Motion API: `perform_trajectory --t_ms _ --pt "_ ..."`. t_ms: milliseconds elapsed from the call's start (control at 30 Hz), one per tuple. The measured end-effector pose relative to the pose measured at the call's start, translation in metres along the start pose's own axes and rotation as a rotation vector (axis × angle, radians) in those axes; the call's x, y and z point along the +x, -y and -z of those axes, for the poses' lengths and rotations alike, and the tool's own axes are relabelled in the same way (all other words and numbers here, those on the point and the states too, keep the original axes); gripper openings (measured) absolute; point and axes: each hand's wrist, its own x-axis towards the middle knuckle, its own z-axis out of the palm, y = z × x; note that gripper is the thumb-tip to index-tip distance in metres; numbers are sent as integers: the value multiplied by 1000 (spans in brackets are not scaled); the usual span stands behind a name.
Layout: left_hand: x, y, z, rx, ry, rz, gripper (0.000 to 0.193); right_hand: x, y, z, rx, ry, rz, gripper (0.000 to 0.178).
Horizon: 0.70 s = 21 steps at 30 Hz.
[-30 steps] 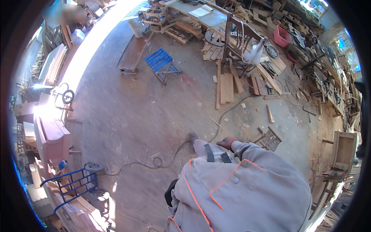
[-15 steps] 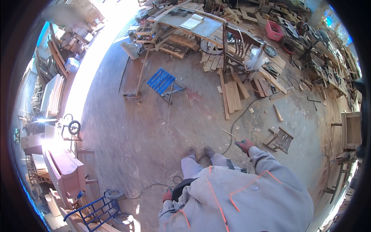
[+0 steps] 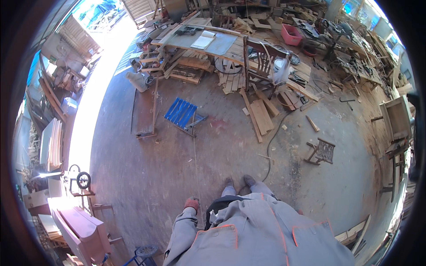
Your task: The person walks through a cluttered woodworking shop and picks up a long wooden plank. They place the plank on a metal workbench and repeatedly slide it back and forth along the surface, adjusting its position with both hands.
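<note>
A small folding stool of dark brown wood with a netted seat (image 3: 326, 151) is on the grey floor (image 3: 248, 150), its legs showing at left. A thin, dark cable (image 3: 269, 147) lies loosely near it, gently curved.

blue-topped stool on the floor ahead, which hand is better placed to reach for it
Probably the left hand: in its reddish glove, it shows clear of the jacket and nearer the blue-topped stool, which stands ahead and slightly left. The right hand is mostly hidden by the jacket.

Grey floor (image 3: 146, 177) – blue stool (image 3: 181, 113), small dark stool (image 3: 325, 150), loose boards (image 3: 262, 117).
</note>
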Motion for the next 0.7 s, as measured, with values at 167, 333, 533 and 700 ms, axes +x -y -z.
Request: perform_trajectory --t_ms 167,333,533,700 --pt "35 -58 33 325 61 -169 32 -75 -1 -38 204 17 -122 81" --pt "4 -160 22 797 -8 -168 54 -134 6 -50 408 -2 -191 82" --pt "18 -239 -28 442 217 -191 59 -186 -8 -68 680 -101 -288 78" --pt "3 -267 -65 518 231 -385 58 -172 -17 -73 727 -6 -247 75"
